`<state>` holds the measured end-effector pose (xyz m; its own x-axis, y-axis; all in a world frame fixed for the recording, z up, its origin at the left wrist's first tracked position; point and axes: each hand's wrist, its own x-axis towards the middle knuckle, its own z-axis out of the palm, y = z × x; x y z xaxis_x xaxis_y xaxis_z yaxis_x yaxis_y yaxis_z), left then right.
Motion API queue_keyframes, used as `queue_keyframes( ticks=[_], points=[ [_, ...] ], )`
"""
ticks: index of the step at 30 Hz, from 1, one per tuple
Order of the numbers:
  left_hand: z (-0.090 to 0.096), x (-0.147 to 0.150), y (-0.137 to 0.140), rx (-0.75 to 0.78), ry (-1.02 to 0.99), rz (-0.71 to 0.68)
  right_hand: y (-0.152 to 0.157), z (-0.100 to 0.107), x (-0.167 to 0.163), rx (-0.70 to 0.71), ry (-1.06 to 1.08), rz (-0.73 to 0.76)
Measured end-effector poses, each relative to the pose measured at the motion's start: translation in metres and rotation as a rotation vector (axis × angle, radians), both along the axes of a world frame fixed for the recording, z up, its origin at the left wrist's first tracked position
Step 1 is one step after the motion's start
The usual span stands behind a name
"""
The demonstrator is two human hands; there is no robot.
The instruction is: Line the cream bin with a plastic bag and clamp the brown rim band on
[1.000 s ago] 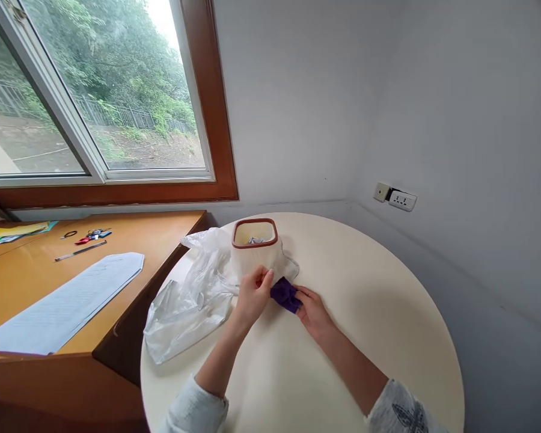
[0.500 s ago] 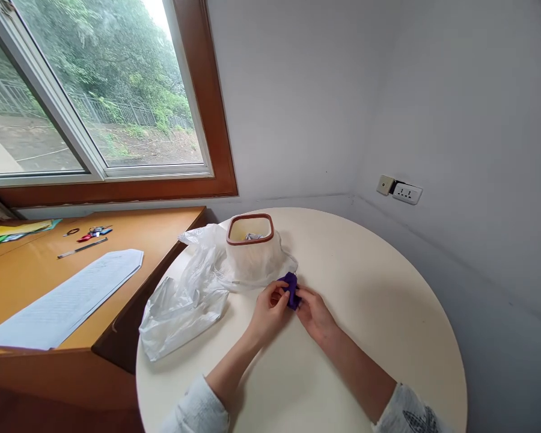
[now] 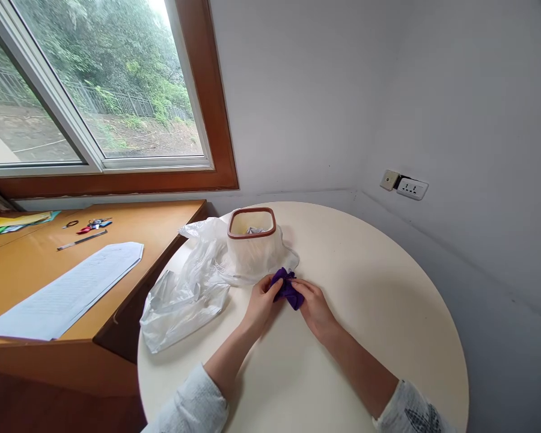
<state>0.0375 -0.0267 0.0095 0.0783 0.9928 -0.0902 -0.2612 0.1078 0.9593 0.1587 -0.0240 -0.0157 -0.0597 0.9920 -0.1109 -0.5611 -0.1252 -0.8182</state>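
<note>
Between my two hands is a small crumpled piece of purple cloth [image 3: 289, 293], held just above the round table, in front of the bin. My left hand [image 3: 261, 304] pinches its left side between thumb and fingers. The fingers of my right hand [image 3: 314, 305] grip its right side and upper edge. A thin dark bit sticks out at the cloth's top, too small to make out. Just beyond my hands stands a small bin [image 3: 252, 255] with a brown rim and a whitish liner, something greyish inside it.
A crumpled white plastic bag [image 3: 187, 294] spreads left of the bin on the round cream table [image 3: 369, 264]. To the left, a wooden desk [image 3: 162, 225] holds paper sheets [image 3: 72, 291], a pen [image 3: 82, 240] and keys [image 3: 94, 225]. A wall socket [image 3: 412, 188] is at right.
The purple cloth has been turned and spread wider between my hands, its lower end now pointing right. My right fingers have moved onto its upper edge. The view has tipped slightly.
</note>
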Motion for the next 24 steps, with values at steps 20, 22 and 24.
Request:
queue_keyframes(
  ticks=[20, 22, 24],
  points=[
    [-0.0019, 0.0049, -0.0036, 0.066, 0.066, -0.09, -0.0018, 0.0003, 0.0016, -0.041, 0.06, 0.098],
    [0.0001, 0.0047, -0.0039, 0.064, 0.061, -0.087, -0.0004, -0.0013, 0.0025, -0.051, 0.07, 0.093],
    [0.0024, 0.0045, -0.0038, 0.056, 0.039, -0.08, 0.0007, -0.002, 0.0029, -0.051, 0.085, 0.08]
  ],
)
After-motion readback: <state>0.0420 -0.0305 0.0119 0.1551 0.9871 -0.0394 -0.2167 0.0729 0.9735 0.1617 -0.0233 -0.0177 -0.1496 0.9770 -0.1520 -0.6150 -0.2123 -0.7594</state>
